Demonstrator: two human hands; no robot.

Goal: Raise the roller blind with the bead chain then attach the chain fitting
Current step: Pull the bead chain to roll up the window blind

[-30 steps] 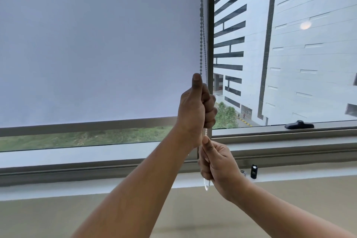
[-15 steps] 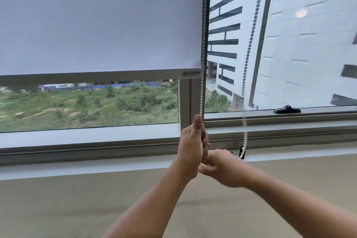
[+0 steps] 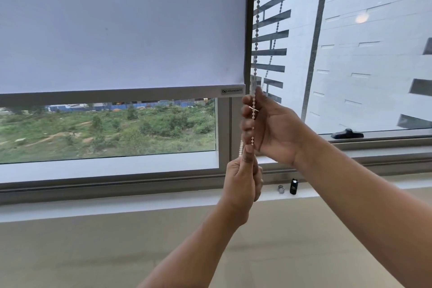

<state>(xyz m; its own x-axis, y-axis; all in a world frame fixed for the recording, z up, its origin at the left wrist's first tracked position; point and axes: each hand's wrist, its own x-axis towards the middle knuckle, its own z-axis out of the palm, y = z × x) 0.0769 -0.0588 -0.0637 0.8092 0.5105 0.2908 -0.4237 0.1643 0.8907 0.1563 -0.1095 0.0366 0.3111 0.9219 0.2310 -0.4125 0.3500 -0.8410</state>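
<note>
The raising step is under way, judging by the blind covering the upper part of the window with its bottom bar partway up. Nearest, the left hand (image 3: 243,177) is closed in a fist around the bead chain (image 3: 256,30), thumb pressed up along the beads. Just above it the right hand (image 3: 271,128) is half open, fingers loosely curled, the chain running across its palm with a small clear connector on it. The next move likely calls for another downward pull, hand over hand. Behind the hands, on the window sill (image 3: 140,203), stand a small black fitting (image 3: 293,186) and a silver piece (image 3: 281,189), untouched. Farther back hangs the roller blind (image 3: 121,30).
</note>
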